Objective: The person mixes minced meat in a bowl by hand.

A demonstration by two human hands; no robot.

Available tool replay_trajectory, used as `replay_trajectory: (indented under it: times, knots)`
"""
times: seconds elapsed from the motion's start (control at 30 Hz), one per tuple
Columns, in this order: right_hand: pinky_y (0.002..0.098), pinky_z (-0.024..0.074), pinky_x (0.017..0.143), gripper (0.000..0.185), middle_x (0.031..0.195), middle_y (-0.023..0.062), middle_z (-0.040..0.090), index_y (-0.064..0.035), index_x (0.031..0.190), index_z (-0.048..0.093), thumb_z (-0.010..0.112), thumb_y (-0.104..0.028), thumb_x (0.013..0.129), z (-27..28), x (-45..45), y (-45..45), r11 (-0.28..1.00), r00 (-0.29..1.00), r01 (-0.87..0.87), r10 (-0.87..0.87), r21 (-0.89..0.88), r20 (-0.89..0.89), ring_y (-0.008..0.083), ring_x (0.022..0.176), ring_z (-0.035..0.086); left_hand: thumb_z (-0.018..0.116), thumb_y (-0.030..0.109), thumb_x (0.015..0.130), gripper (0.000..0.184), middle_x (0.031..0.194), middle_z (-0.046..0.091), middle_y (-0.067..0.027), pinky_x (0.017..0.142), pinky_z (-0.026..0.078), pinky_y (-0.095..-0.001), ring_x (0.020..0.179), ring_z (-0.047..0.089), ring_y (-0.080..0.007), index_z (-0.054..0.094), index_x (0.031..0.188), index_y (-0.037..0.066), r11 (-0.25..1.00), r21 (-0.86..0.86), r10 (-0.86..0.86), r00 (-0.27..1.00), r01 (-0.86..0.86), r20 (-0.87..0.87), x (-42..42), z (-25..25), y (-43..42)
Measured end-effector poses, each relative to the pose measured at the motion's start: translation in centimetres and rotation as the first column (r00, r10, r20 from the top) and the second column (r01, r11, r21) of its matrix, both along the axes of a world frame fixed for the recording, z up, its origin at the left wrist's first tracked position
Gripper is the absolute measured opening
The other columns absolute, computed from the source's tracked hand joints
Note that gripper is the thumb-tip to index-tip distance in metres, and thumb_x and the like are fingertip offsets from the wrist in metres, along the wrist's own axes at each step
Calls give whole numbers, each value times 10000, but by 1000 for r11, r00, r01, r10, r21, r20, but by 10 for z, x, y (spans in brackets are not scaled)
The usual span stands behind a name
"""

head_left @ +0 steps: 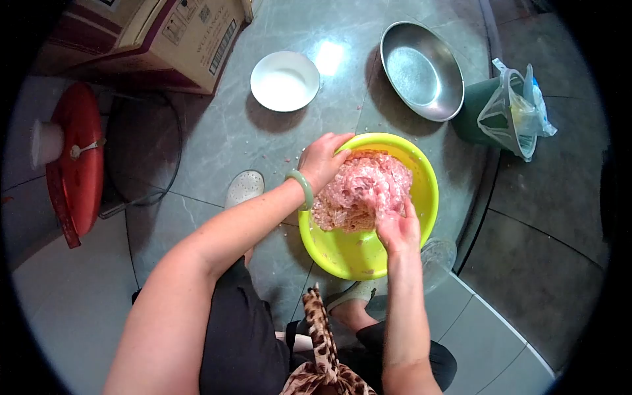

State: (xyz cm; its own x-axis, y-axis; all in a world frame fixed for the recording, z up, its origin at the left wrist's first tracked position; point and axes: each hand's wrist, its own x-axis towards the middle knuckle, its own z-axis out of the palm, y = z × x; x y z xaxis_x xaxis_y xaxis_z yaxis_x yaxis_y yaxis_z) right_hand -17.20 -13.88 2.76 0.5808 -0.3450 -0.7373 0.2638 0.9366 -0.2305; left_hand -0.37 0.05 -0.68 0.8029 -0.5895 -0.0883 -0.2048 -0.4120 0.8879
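A bright yellow-green plastic basin (355, 260) sits on the floor between my feet, holding a large mound of pink, glistening minced meat (375, 181). My left hand (321, 161), with a pale green bangle at the wrist, grips the basin's upper-left rim. Inside the basin, toward its right side, my right hand (400, 230) is closed on part of the meat. Its fingers are coated and partly buried, with the palm turned up. Meat residue smears the basin's inner wall.
A white bowl (285, 81) and a steel basin (422, 71) stand beyond. Right is a green bin (477, 108) with a plastic liner. Cardboard boxes (191, 46) fill the upper left, near a red stool (79, 161) carrying a white cup (47, 143). Small bits dot the tiles.
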Motion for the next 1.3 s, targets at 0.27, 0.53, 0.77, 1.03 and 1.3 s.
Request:
replay_trajectory:
  times: [0.27,0.53,0.77,1.03,1.3]
  knots:
    - [430,488,847,336,1215,94,572,-116,1128,602,608,-80,795,24,-31,36,-495,504,-662,261,-563,-823,314,1062,573,614,176,850,334,991,603,-138,789,489,-405,907,601,-333,619,1181,131,1000,8,3,1000,-3,3,2,4,-2]
    - [507,356,1029,449,1334,140,517,-137,1185,639,672,-330,781,-7,15,-26,-926,536,-368,-137,-85,-833,355,1232,459,614,166,851,368,942,598,-144,786,478,-381,877,599,-315,610,1216,121,999,32,-3,1000,3,-4,-2,2,1]
    - [476,433,881,339,1135,262,554,-83,1066,622,626,-311,815,-40,-66,60,-683,-208,-727,119,72,-971,399,1125,505,614,170,848,360,966,601,-139,791,482,-392,894,598,-325,609,1205,125,1000,-1,6,1000,-6,6,-3,5,0]
    - [555,281,1060,389,1350,131,494,-265,1170,642,622,-249,781,-24,10,-24,-982,251,-159,-141,103,-958,322,1254,432,617,153,850,365,934,599,-139,771,476,-370,860,600,-304,612,1214,117,999,-43,8,999,-6,53,-1,-2,-1]
    - [441,527,783,263,817,196,680,-31,787,713,610,-272,805,-24,-60,41,-772,-266,-617,19,154,-964,343,802,671,622,134,845,361,920,606,-150,766,481,-378,837,609,-313,616,1205,105,999,-28,21,1000,-20,22,-1,3,-1]
